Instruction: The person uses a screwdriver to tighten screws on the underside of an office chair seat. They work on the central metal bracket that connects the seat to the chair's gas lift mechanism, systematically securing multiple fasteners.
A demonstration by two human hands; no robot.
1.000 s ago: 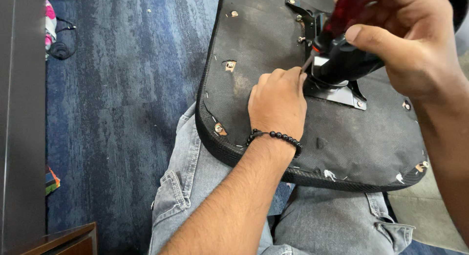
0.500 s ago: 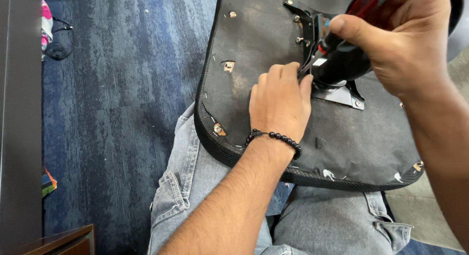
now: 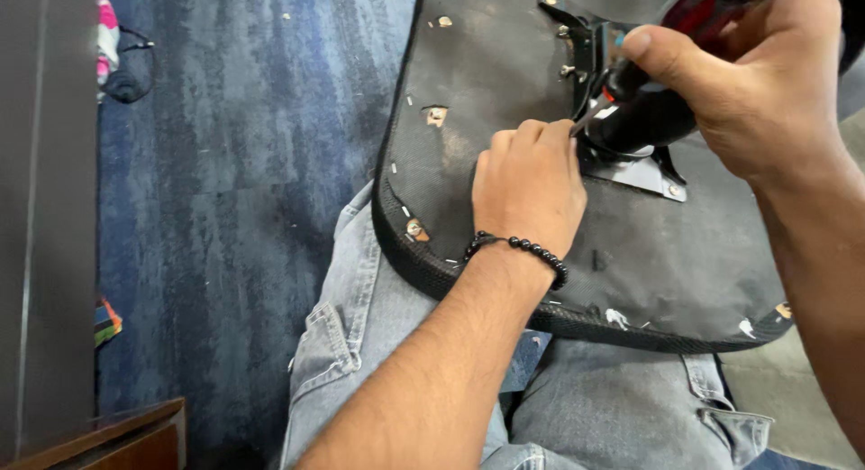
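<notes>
Nearest to me are my own legs in light grey jeans (image 3: 378,344), with the upturned black chair seat (image 3: 487,82) resting across my lap, its underside facing up at me. The near rim of the seat is a woven mesh edge studded with staples, and a few torn patches show pale material through the black fabric.

My left hand (image 3: 530,186) lies on that underside, a string of black beads (image 3: 518,246) round the wrist. The fingers are curled in, knuckles up, and the fingertips press against the near edge of the grey metal mounting plate (image 3: 641,174). Whether they pinch anything small there, I cannot tell; the knuckles hide it.

Just beyond, my right hand (image 3: 748,91) is closed firmly round the handle of a red and black screwdriver (image 3: 694,10), thumb laid along the top. Its thin metal tip angles down to the left and meets the seat just beside my left fingertips, at the foot of the black chair post (image 3: 644,118) that rises from the plate.

Further out, a black bracket (image 3: 586,37) with bolts is fixed to the seat. To the left spreads the blue carpet (image 3: 234,164), with a dark cabinet side (image 3: 45,209) at the far left edge.
</notes>
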